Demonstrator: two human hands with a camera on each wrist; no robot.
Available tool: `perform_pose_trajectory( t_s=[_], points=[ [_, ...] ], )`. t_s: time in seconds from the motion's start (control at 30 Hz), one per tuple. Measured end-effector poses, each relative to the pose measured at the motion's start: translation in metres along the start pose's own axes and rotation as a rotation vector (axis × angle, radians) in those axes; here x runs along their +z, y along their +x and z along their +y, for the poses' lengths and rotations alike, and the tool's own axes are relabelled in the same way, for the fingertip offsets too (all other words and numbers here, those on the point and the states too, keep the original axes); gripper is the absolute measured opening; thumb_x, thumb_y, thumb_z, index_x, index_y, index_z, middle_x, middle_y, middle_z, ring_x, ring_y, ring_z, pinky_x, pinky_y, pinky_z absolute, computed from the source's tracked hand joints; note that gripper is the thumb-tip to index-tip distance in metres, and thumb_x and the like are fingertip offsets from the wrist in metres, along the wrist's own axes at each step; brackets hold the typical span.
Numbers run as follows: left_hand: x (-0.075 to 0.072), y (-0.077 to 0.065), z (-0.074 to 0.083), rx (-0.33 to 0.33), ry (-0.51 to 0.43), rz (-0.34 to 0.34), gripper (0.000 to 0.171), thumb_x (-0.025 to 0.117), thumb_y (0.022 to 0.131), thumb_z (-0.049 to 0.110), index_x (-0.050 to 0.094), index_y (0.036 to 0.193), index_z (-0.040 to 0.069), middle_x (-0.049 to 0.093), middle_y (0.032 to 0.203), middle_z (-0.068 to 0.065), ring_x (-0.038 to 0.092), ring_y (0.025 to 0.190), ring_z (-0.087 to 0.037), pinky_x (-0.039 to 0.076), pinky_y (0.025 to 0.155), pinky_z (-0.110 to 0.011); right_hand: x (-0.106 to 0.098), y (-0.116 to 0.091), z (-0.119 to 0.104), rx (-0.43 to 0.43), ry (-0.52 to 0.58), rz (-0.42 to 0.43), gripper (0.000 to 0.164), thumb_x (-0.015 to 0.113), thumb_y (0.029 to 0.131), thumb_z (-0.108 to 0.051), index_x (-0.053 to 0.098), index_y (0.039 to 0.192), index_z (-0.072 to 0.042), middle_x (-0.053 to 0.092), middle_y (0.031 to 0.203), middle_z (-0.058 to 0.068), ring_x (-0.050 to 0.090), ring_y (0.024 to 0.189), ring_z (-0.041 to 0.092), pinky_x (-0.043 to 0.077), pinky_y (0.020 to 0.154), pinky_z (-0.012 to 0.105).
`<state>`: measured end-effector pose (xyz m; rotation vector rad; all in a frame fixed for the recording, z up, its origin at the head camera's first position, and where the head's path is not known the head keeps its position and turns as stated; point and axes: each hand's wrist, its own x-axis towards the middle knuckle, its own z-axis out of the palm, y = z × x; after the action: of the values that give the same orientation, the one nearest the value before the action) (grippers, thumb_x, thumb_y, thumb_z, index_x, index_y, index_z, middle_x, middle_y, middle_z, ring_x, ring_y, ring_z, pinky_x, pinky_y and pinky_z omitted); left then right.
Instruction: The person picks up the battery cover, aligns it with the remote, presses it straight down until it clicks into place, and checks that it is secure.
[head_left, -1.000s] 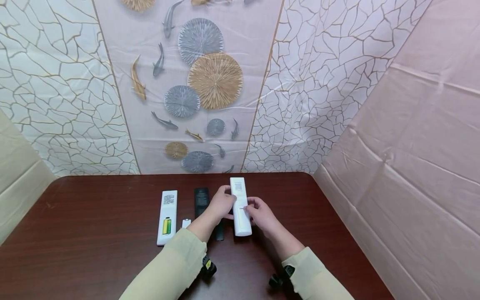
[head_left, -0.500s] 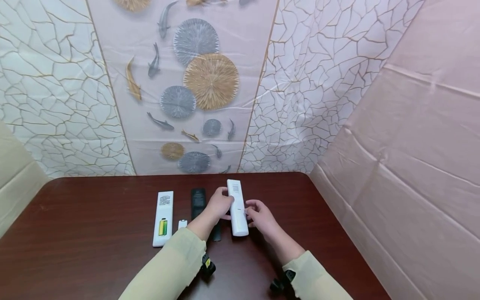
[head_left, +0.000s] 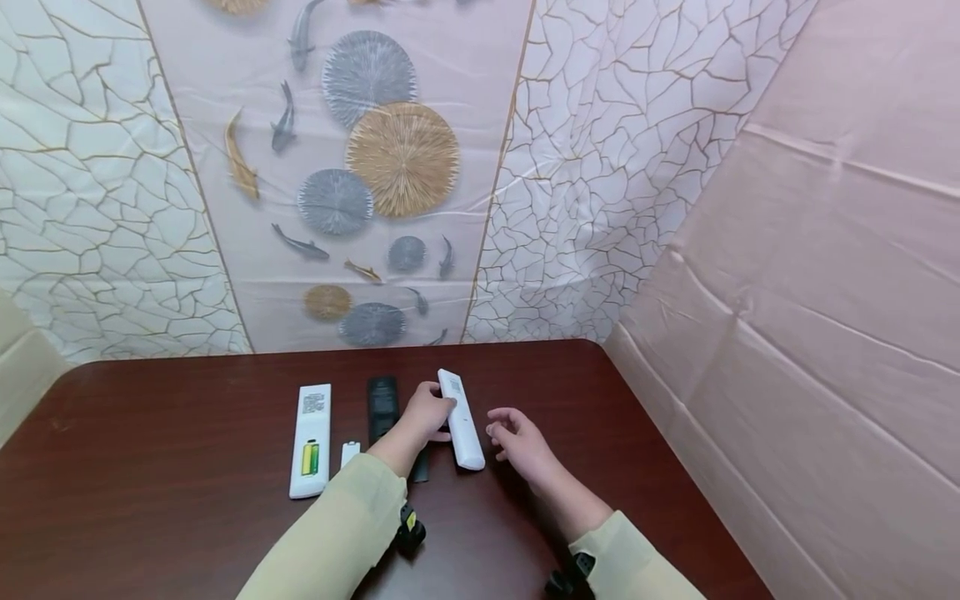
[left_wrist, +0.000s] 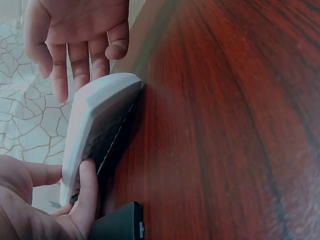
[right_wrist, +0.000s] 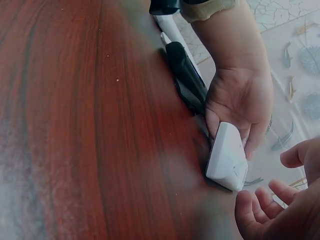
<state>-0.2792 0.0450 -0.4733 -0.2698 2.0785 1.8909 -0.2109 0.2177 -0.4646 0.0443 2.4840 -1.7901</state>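
My left hand (head_left: pixel 426 415) grips a white remote control (head_left: pixel 463 427) by its left side, thumb on the upward-facing back. The remote stands tilted on its long edge, its back leaning toward the right. In the left wrist view the fingers of the left hand (left_wrist: pixel 37 200) pinch the white remote (left_wrist: pixel 82 125) along its edges. My right hand (head_left: pixel 528 450) is apart from it, to the right, fingers loosely bent and holding nothing. The right wrist view shows the right hand (right_wrist: pixel 285 210) close by the near end of the white remote (right_wrist: pixel 227 157).
Left of the hands lies another white remote (head_left: pixel 306 481) with its battery bay uncovered and yellow-green batteries (head_left: pixel 311 457) inside. Beside it is a small white battery cover (head_left: pixel 350 451). A black remote (head_left: pixel 383 404) lies partly behind the left forearm. Patterned cloth (head_left: pixel 405 158) hangs behind the dark wooden table (head_left: pixel 172 467).
My right hand has let go of the white remote and drawn off to its right. The left hand has tipped the remote further onto its edge. The head view has shifted slightly rightward.
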Motion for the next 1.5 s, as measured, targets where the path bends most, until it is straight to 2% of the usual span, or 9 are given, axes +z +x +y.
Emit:
perform_pose_trajectory(
  t_s=[0.13, 0.27, 0.5, 0.63, 0.83, 0.97, 1.1, 1.3, 1.5],
  points=[
    [-0.001, -0.001, 0.0, -0.002, 0.004, -0.013, 0.059, 0.057, 0.1, 0.019, 0.03, 0.15, 0.003, 0.049, 0.136, -0.025, 0.06, 0.112, -0.037, 0.06, 0.066, -0.04, 0.0, -0.001, 0.001, -0.001, -0.007, 0.0, 0.035, 0.057, 0.096, -0.012, 0.056, 0.126, 0.005, 0.062, 0.102, 0.012, 0.057, 0.088, 0.026, 0.055, 0.069, 0.037],
    [-0.001, -0.001, 0.001, 0.0, 0.038, -0.034, 0.062, 0.058, 0.1, 0.024, 0.029, 0.149, -0.001, 0.05, 0.135, -0.024, 0.058, 0.113, -0.036, 0.06, 0.067, -0.04, 0.0, -0.003, 0.0, -0.002, -0.008, 0.003, 0.033, 0.057, 0.097, -0.014, 0.057, 0.126, 0.003, 0.062, 0.108, 0.018, 0.058, 0.089, 0.026, 0.056, 0.07, 0.038],
    [0.001, -0.002, 0.004, 0.001, 0.09, -0.062, 0.058, 0.058, 0.1, 0.026, 0.036, 0.143, -0.006, 0.054, 0.127, -0.023, 0.06, 0.11, -0.035, 0.06, 0.07, -0.043, 0.0, -0.003, 0.0, 0.023, -0.002, 0.015, 0.033, 0.055, 0.1, -0.015, 0.057, 0.127, 0.002, 0.061, 0.112, 0.02, 0.058, 0.09, 0.028, 0.056, 0.074, 0.042],
    [0.0, -0.003, 0.004, -0.011, 0.127, -0.05, 0.059, 0.059, 0.1, 0.027, 0.038, 0.142, -0.008, 0.055, 0.125, -0.022, 0.061, 0.109, -0.034, 0.06, 0.069, -0.043, 0.002, -0.004, 0.0, 0.019, -0.002, 0.012, 0.034, 0.055, 0.1, -0.016, 0.056, 0.128, 0.004, 0.061, 0.115, 0.021, 0.059, 0.092, 0.031, 0.055, 0.075, 0.044],
    [-0.001, -0.008, 0.009, -0.014, 0.18, -0.025, 0.063, 0.06, 0.099, 0.028, 0.037, 0.146, -0.008, 0.048, 0.135, -0.025, 0.059, 0.113, -0.035, 0.06, 0.07, -0.043, 0.004, -0.004, -0.001, 0.018, 0.004, 0.005, 0.035, 0.055, 0.1, -0.016, 0.055, 0.129, 0.004, 0.061, 0.115, 0.021, 0.059, 0.094, 0.032, 0.055, 0.075, 0.044],
    [-0.004, -0.015, 0.012, 0.013, 0.201, -0.012, 0.064, 0.059, 0.099, 0.027, 0.035, 0.147, -0.008, 0.043, 0.144, -0.026, 0.056, 0.119, -0.036, 0.06, 0.072, -0.041, 0.004, -0.003, -0.002, 0.015, 0.012, 0.011, 0.035, 0.056, 0.1, -0.016, 0.056, 0.128, 0.003, 0.062, 0.114, 0.02, 0.058, 0.093, 0.031, 0.055, 0.075, 0.043],
    [-0.01, -0.021, 0.014, 0.054, 0.179, -0.01, 0.061, 0.058, 0.1, 0.025, 0.036, 0.148, -0.005, 0.041, 0.148, -0.024, 0.053, 0.123, -0.037, 0.059, 0.077, -0.041, 0.01, -0.001, -0.004, 0.0, 0.021, 0.008, 0.035, 0.055, 0.1, -0.016, 0.056, 0.128, 0.004, 0.061, 0.114, 0.021, 0.058, 0.093, 0.031, 0.055, 0.073, 0.042],
    [-0.023, -0.024, 0.01, 0.132, 0.101, 0.003, 0.052, 0.059, 0.1, 0.02, 0.042, 0.144, -0.001, 0.051, 0.139, -0.02, 0.057, 0.118, -0.035, 0.058, 0.075, -0.042, 0.021, 0.001, -0.011, -0.014, 0.077, -0.016, 0.033, 0.055, 0.1, -0.014, 0.055, 0.128, 0.005, 0.06, 0.101, 0.02, 0.058, 0.089, 0.03, 0.053, 0.072, 0.042],
    [-0.043, -0.037, 0.01, 0.164, 0.053, 0.022, 0.048, 0.06, 0.099, 0.017, 0.046, 0.141, 0.0, 0.056, 0.13, -0.02, 0.059, 0.111, -0.037, 0.058, 0.072, -0.04, 0.037, -0.012, -0.043, -0.027, 0.07, -0.067, 0.028, 0.055, 0.099, -0.008, 0.057, 0.123, 0.006, 0.058, 0.092, 0.021, 0.056, 0.083, 0.033, 0.053, 0.071, 0.041]
  ],
)
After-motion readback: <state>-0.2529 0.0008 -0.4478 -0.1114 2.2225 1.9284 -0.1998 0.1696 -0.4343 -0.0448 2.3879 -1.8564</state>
